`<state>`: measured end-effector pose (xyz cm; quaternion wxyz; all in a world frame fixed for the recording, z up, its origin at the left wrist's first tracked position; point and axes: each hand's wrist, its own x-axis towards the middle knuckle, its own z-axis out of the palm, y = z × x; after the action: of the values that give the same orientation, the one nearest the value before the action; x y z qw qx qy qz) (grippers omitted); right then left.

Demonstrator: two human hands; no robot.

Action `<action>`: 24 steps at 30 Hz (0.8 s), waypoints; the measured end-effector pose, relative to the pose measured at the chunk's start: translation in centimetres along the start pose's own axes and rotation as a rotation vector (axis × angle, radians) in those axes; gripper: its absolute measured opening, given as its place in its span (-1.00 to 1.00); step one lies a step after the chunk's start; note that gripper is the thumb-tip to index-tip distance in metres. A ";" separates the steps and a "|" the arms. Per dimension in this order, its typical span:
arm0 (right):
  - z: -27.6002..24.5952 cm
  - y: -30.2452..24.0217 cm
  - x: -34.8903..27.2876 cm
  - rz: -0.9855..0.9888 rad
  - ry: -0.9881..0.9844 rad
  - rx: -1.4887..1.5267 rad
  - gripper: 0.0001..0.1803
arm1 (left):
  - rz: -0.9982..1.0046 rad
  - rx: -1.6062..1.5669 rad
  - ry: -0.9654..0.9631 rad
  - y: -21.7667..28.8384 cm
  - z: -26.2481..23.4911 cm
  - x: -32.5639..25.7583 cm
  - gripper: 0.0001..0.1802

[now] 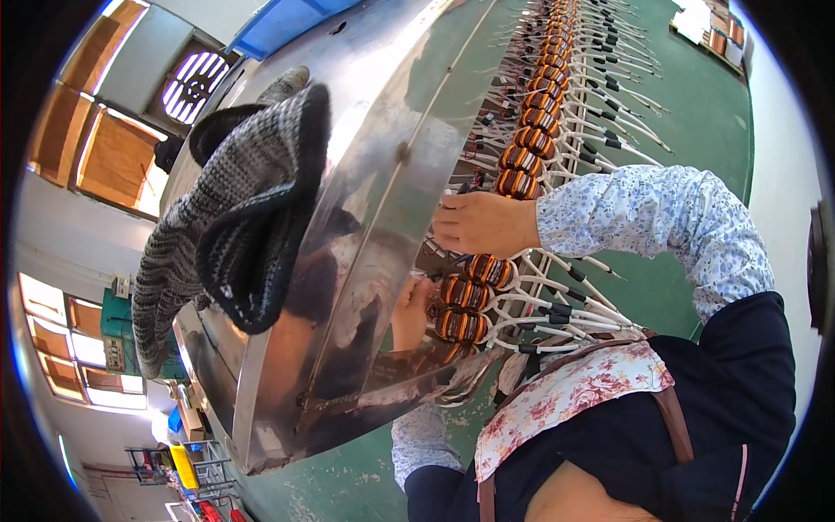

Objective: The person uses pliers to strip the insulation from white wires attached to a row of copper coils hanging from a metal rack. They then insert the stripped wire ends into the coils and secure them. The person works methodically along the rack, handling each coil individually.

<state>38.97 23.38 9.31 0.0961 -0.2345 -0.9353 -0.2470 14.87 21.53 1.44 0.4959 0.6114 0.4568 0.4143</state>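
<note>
A long row of orange-and-brown wound ring coils (464,294) runs away from me, with white sleeved leads (557,313) sticking out to the right. My right hand (484,221) reaches over the row from the right, its fingers curled together among thin leads at the coils' left side. What its fingertips grip is hidden. Nearer to me, my left hand (412,311) is beside the nearest coils, close to the shiny metal edge. Its fingers look bent inward, and whatever they hold cannot be made out. Metal hides part of my left forearm.
A shiny metal bench (383,209) stands left of the coils. Grey-black knitted gloves (243,200) lie on it, with a blue bin (283,26) farther back. Cartons on a pallet (718,35) stand on the green floor (696,113) at far right.
</note>
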 end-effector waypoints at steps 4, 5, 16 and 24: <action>0.1 -0.5 0.5 -0.025 0.125 -0.079 -0.62 | -0.126 -0.442 0.082 -1.4 -1.1 0.1 -0.82; 0.4 -0.6 0.8 -0.029 0.155 -0.127 -0.63 | -0.106 -0.542 0.083 -1.4 -1.0 0.2 -0.83; -1.1 -4.2 2.0 -0.194 0.024 -0.546 -0.80 | -0.137 -0.572 0.036 -0.9 -1.1 0.0 -0.93; 0.1 -2.1 2.1 -0.279 0.175 -0.487 -0.77 | -0.107 -0.602 -0.013 -0.7 -1.0 0.1 -0.91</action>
<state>36.10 22.63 8.92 0.0821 -0.0976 -0.8598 -0.4944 13.88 21.93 0.93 0.6788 0.4147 0.3419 0.5003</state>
